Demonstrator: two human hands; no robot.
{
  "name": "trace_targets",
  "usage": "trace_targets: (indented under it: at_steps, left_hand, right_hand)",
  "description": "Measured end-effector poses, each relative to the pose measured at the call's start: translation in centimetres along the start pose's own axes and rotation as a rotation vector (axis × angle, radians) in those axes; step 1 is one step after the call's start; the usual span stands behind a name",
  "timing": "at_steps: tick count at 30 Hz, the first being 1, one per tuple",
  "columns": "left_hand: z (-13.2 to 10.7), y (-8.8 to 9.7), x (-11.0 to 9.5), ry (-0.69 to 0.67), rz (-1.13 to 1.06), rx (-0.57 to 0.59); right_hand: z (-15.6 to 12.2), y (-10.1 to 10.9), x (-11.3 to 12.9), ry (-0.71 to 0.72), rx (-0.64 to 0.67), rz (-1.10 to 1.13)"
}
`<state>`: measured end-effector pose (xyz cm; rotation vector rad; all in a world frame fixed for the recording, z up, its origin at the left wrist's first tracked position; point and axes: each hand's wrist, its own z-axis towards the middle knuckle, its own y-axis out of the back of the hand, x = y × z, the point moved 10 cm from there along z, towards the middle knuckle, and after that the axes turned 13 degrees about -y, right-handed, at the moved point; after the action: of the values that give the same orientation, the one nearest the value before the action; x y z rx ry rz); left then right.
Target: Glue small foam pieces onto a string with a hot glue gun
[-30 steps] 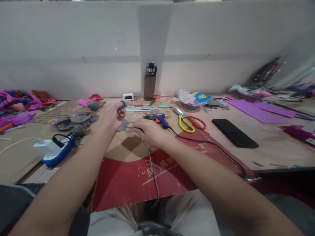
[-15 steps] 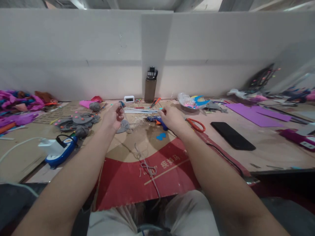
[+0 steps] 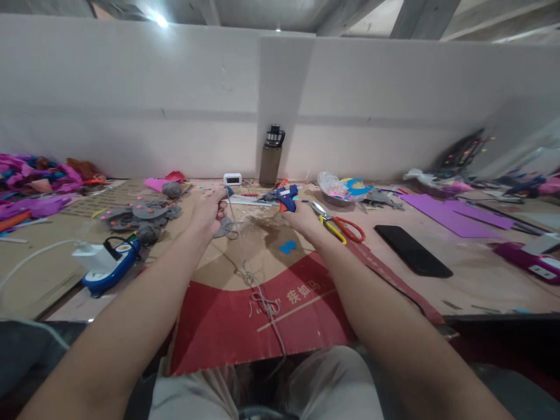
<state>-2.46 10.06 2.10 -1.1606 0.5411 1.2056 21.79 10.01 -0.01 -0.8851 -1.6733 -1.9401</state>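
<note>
My right hand (image 3: pixel 300 217) grips a blue glue gun (image 3: pixel 287 197) with an orange trigger, its nozzle pointing left. Left of it, my left hand (image 3: pixel 210 211) is closed on a small dark blue piece (image 3: pixel 230 191), from which grey yarn (image 3: pixel 236 224) hangs down. The piece's exact shape is hidden by my fingers. Below that hand lies a flat grey piece (image 3: pixel 225 226). Loose yarn trails over the red and brown cardboard (image 3: pixel 210 326) towards my lap. Two small blue cut-outs (image 3: pixel 287 247) lie on the cardboard between my forearms.
Scissors (image 3: pixel 343 226) with red and yellow handles and a black phone (image 3: pixel 413 251) lie to the right. A bowl of scraps (image 3: pixel 336 199) and a bottle (image 3: pixel 271 157) stand at the back. On the left are a blue power strip (image 3: pixel 111 271) and grey pieces with orange dots (image 3: pixel 142 216).
The glue gun, lying on the table before, is now lifted in my right hand. My left hand has shifted slightly right and down, still with the blue piece and yarn.
</note>
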Motion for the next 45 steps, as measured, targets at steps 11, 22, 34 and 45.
trace_targets:
  at_steps: [11,22,34,45]
  left_hand:
    - [-0.1,0.7,0.4,0.026,0.096,-0.049]
    - [-0.6,0.3,0.2,0.032,0.107,-0.054]
    - [-1.2,-0.2,-0.1,0.036,0.139,-0.053]
    - [-1.1,-0.1,0.0,0.037,0.153,-0.052]
  right_hand:
    - [-6.5,2.0,7.2,0.365,-0.024,0.203]
    - [-7.4,1.6,7.9,0.421,-0.06,0.036]
    - [-7.3,1.2,7.8,0.441,-0.057,0.054]
    - [-7.5,1.2,7.8,0.426,-0.065,0.005]
